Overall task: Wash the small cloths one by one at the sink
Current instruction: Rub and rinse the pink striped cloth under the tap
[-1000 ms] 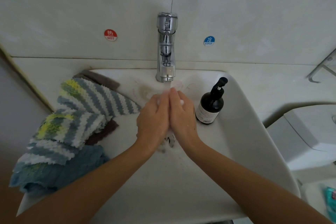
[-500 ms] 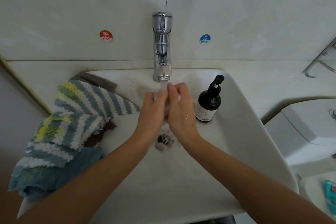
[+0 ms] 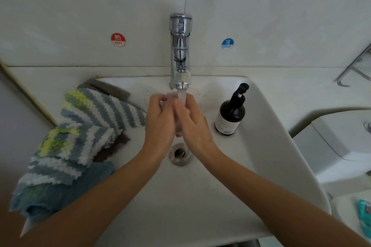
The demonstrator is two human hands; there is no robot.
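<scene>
Both my hands meet under the running chrome tap (image 3: 180, 50) in the white sink (image 3: 281, 132). My left hand (image 3: 159, 120) and my right hand (image 3: 193, 124) press and grip a small pale pink cloth (image 3: 169, 95) between them. Most of that cloth is hidden; only edges show above and below the fingers. The water stream (image 3: 182, 95) falls onto my fingers and the cloth. A pile of cloths lies over the sink's left rim: grey-white-yellow striped ones (image 3: 96, 110), a brown one (image 3: 112, 146) and a blue one (image 3: 60, 192).
A dark pump bottle (image 3: 230, 114) stands inside the sink at the right of my hands. The drain (image 3: 180, 154) lies just below my wrists. Hot and cold stickers mark the wall. A white toilet tank (image 3: 331, 146) sits at the right.
My hands went from flat palms pressed together to fingers curled over the cloth, and shifted up toward the spout. The drain has come into view below them.
</scene>
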